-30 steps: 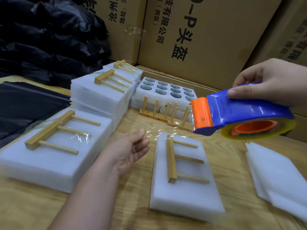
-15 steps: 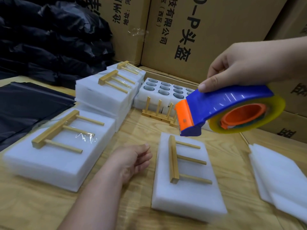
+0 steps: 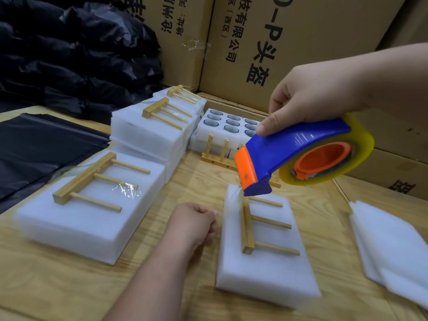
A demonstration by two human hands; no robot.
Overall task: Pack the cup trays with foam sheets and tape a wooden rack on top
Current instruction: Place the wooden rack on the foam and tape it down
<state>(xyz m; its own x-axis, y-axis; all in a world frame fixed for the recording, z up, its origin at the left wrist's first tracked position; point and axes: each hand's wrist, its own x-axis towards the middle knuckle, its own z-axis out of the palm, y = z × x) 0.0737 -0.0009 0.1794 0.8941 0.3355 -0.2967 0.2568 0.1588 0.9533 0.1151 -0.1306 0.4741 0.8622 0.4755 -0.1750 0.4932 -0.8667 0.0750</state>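
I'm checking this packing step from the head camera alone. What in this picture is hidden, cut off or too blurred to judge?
- Head view: the tape dispenser covers part of the standing wooden rack and of the open cup tray.
- What lies inside the foam pack in front is hidden by its foam.
- Left hand: curled beside that pack; whether it pinches tape is unclear.
- Loose foam sheets: cut off by the right edge.
- Right hand: fingers behind the dispenser are hidden.

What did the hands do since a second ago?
The right hand brought the tape dispenser down and to the left, so its orange end now sits at the far end of the foam pack with the loose wooden rack. The left hand, open before, curled up and slid against that pack's left edge. The taped packs and loose foam sheets stayed put.
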